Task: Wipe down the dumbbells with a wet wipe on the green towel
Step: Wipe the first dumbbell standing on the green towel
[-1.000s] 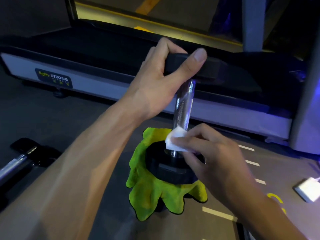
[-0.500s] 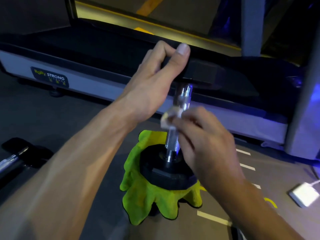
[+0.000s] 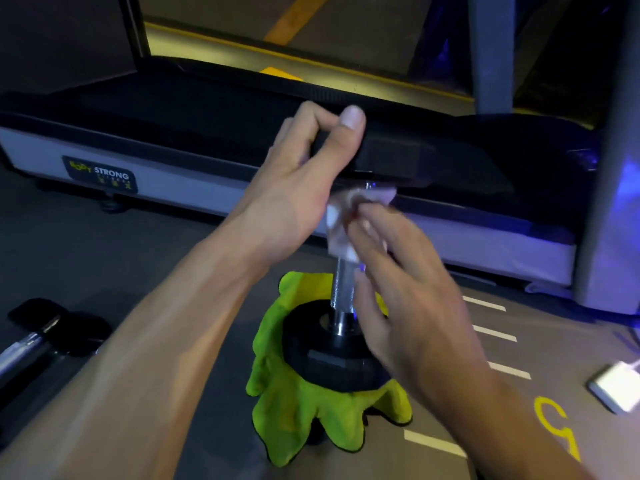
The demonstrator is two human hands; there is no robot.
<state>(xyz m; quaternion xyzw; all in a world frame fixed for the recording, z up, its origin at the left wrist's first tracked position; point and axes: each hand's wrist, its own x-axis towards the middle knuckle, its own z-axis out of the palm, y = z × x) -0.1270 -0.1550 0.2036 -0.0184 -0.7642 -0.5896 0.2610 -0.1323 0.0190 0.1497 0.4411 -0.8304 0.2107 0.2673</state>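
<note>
A dumbbell stands upright on its lower black head (image 3: 332, 358), which rests on the crumpled green towel (image 3: 294, 420). Its chrome handle (image 3: 341, 292) rises from that head. My left hand (image 3: 304, 188) grips the upper black head (image 3: 391, 161) from the left, thumb over the top. My right hand (image 3: 398, 289) presses a white wet wipe (image 3: 341, 220) around the top of the handle, just under the upper head. The hand is motion-blurred and hides the handle's right side.
A treadmill (image 3: 173, 181) with a grey side rail runs across the back. A second dumbbell (image 3: 38, 341) lies on the floor at the left. A white pack (image 3: 616, 389) sits on the floor at the right, near painted white and yellow floor marks.
My right hand has slid the wipe up the chrome handle, from its base near the lower head to just under the upper head. My left hand kept its grip.
</note>
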